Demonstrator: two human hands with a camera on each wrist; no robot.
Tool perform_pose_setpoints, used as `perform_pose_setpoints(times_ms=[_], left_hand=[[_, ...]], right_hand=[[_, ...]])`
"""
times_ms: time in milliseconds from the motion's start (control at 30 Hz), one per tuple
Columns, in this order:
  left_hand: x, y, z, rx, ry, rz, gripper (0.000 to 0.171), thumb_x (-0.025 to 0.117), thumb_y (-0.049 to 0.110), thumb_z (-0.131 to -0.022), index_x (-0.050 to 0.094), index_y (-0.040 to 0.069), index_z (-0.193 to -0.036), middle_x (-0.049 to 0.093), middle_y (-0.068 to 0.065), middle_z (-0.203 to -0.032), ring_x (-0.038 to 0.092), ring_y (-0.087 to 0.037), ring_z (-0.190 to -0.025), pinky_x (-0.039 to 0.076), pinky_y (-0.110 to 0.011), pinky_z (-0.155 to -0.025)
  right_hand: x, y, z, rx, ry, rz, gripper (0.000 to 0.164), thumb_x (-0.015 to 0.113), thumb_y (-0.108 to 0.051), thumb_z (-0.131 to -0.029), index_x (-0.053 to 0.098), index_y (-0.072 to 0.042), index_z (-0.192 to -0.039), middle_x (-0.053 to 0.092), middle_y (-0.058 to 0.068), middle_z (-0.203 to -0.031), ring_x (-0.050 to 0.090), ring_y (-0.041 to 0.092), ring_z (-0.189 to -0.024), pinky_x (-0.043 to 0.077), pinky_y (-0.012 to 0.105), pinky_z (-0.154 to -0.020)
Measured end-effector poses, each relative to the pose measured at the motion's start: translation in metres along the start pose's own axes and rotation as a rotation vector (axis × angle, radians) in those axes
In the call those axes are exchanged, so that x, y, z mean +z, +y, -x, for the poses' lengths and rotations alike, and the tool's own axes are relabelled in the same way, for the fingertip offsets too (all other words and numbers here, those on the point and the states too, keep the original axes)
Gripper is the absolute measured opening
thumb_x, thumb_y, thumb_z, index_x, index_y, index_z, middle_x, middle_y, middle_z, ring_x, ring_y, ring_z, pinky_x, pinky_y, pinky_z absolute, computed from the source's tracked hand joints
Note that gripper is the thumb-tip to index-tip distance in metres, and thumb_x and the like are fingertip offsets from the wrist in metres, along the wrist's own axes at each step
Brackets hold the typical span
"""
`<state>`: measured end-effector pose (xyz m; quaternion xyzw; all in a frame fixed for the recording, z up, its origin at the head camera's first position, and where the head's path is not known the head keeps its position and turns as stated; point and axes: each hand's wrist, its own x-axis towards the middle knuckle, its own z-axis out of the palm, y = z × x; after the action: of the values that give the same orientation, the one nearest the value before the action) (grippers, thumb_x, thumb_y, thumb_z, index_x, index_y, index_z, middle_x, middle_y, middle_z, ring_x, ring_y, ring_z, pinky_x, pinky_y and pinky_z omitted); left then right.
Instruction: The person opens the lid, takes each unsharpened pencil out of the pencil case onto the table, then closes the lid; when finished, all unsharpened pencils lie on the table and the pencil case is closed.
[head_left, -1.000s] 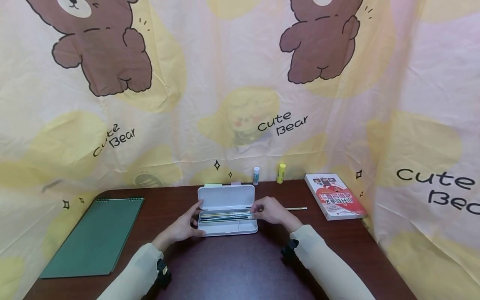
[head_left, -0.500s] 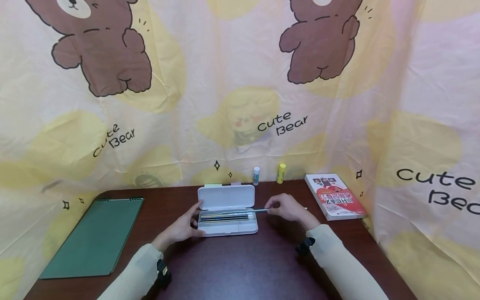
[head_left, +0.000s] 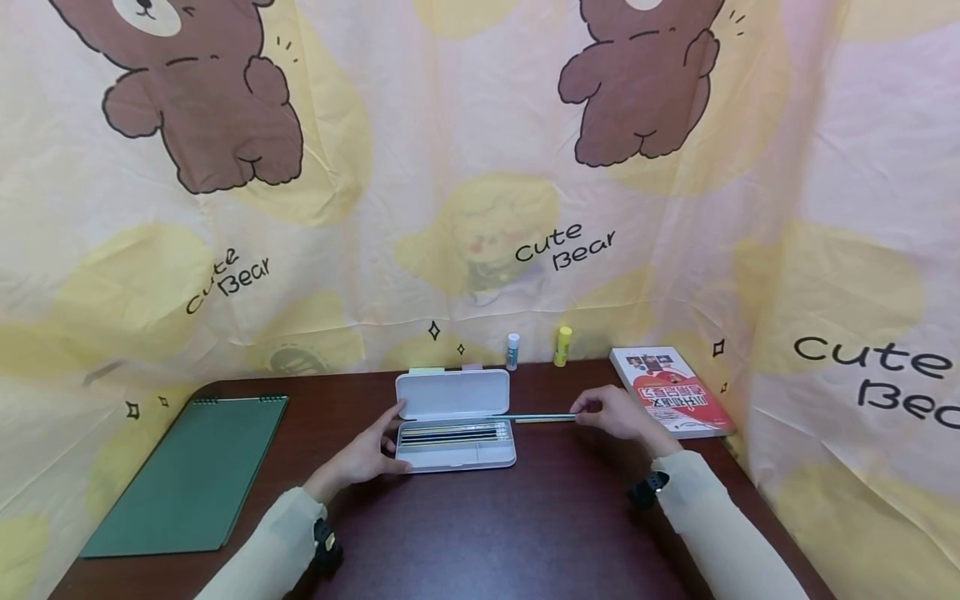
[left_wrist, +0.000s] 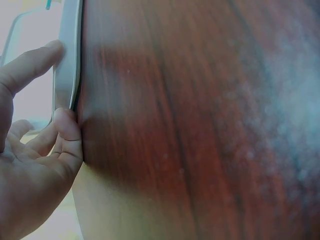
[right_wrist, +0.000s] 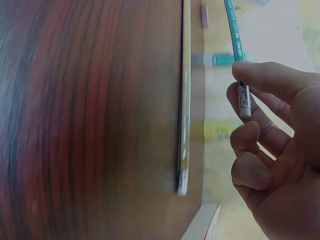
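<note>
A white pencil case [head_left: 452, 395] lies with its lid raised in the middle of the table, several pencils [head_left: 448, 434] side by side in its tray. My left hand [head_left: 366, 450] holds the case's left end, thumb at the front corner and index finger at the lid. To the right, my right hand [head_left: 611, 412] pinches a green pencil [right_wrist: 235, 32] near its eraser end between thumb and fingers. That pencil is raised, its far end over the case's hinge side. A yellowish pencil [right_wrist: 184, 115] lies on the table behind it, partly hidden in the head view.
A green spiral notebook [head_left: 187, 479] lies at the left. A red and white book [head_left: 672, 392] lies right, just beyond my right hand. A blue glue stick [head_left: 512, 352] and a yellow one [head_left: 562, 347] stand at the table's back edge, before a bear-print curtain [head_left: 420, 125].
My right hand has drawn the green pencil out of the case, moving right towards the book and lifting it. My left hand stays on the case.
</note>
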<state>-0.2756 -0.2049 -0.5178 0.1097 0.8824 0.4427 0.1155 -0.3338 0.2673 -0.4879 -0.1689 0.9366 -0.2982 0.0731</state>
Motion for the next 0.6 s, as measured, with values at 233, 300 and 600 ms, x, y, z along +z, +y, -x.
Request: perform_pose_setpoints(times_ms=[233, 300, 600], left_hand=[[0.000, -0.001, 0.001, 0.008, -0.003, -0.014, 0.113, 0.089, 0.016, -0.074, 0.017, 0.024, -0.161, 0.051, -0.014, -0.145, 0.052, -0.020, -0.095, 0.046, -0.028, -0.075], [0.000, -0.001, 0.001, 0.004, 0.000, -0.009, 0.113, 0.089, 0.015, -0.073, 0.018, 0.025, -0.161, 0.051, -0.014, -0.145, 0.052, -0.020, -0.095, 0.046, -0.029, -0.075], [-0.001, 0.001, 0.002, 0.002, -0.001, 0.003, 0.112, 0.088, 0.016, -0.074, 0.017, 0.024, -0.161, 0.050, -0.016, -0.147, 0.051, -0.021, -0.097, 0.046, -0.029, -0.075]], right_hand=[[-0.009, 0.022, 0.007, 0.072, -0.003, -0.057, 0.008, 0.073, -0.024, -0.092, 0.074, -0.027, -0.099, 0.071, -0.005, -0.098, 0.058, 0.019, -0.094, 0.047, 0.037, -0.085], [-0.011, 0.026, 0.009, 0.094, -0.006, -0.077, 0.009, 0.073, -0.024, -0.091, 0.074, -0.025, -0.100, 0.071, -0.004, -0.097, 0.057, 0.020, -0.094, 0.047, 0.037, -0.084], [-0.014, 0.036, 0.014, 0.133, -0.030, -0.040, 0.014, 0.074, -0.022, -0.090, 0.075, -0.018, -0.104, 0.071, -0.003, -0.097, 0.056, 0.019, -0.092, 0.046, 0.037, -0.083]])
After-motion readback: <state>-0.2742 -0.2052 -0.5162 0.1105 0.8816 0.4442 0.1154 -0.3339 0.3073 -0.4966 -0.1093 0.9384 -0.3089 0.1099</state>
